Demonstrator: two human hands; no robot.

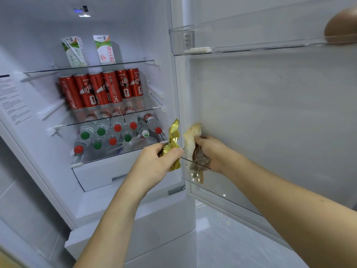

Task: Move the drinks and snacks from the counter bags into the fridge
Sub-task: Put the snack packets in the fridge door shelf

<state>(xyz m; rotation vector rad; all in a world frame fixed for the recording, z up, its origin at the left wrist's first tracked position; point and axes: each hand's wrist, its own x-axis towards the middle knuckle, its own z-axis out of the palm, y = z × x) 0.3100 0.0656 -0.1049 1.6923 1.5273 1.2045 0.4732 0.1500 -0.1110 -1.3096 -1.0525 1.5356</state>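
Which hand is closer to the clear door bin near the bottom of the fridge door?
Right. The right hand lowers a pale snack packet into the door bin; the left hand, gripping a gold packet, is beside its left end.

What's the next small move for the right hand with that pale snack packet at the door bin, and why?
Probably lower and let go: the right hand grips the pale brown-printed snack packet with its lower end already behind the clear plastic door bin wall. The left hand, gripping the crinkled gold foil packet, can follow.
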